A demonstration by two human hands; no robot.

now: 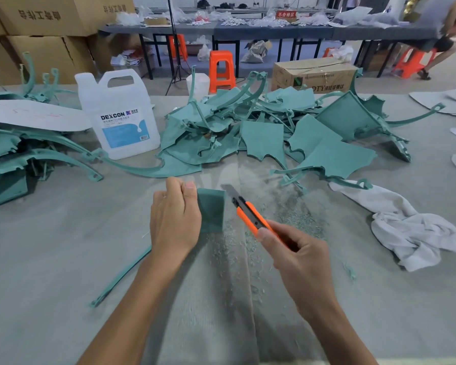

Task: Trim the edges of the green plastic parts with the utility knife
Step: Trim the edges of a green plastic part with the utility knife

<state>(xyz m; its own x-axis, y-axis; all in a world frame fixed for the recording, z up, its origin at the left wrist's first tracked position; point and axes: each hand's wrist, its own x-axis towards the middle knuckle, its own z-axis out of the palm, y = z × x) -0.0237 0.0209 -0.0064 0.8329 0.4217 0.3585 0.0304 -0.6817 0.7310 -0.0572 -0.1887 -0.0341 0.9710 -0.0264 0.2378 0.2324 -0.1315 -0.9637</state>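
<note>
Left hand point(175, 219) grips green plastic part point(211, 210); right hand point(298, 255) grasps utility knife point(249, 213) just beside it. Recommend shallow strokes, blade directed away from holding fingers point(189, 187).

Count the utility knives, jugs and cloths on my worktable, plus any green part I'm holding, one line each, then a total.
Utility knife: 1
Jug: 1
Cloth: 1
Green part, held: 1
Total: 4
</note>
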